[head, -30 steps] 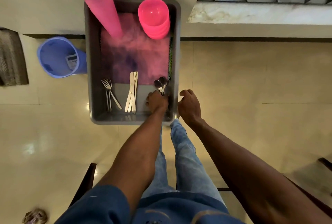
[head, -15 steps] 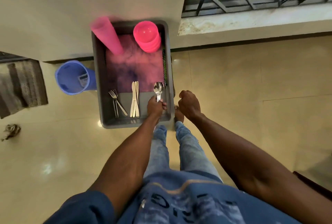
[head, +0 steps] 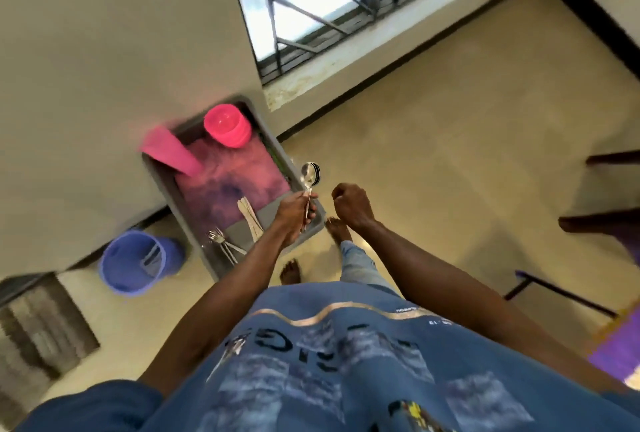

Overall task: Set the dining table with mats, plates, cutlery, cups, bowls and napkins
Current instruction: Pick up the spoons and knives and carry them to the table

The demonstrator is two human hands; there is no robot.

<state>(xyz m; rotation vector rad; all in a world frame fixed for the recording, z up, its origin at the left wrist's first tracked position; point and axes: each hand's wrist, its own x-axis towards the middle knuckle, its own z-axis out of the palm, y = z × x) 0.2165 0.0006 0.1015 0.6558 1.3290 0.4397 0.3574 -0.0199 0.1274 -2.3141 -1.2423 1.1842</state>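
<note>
Floor tiles (head: 450, 154) in a beige colour fill most of the right side of the frame, with a barred window (head: 311, 6) up top. Left of centre sits a grey tub (head: 162, 182) on the floor against the wall, holding a pink mat (head: 235, 172), a stack of pink bowls (head: 227, 125) at its far end and a tilted stack of pink cups (head: 169, 153) on its upper-left edge. Blue bucket (head: 135, 263) is at the lower left, just beside the tub. Knives (head: 250, 215) and forks (head: 221, 243) lie at the tub's near end. Left hand (head: 294, 215) pinches a bunch of spoons (head: 310, 175) by the handles, bowls pointing up, over the tub's right rim. Right hand (head: 351, 205) is near it, curled into a fist with nothing in it.
</note>
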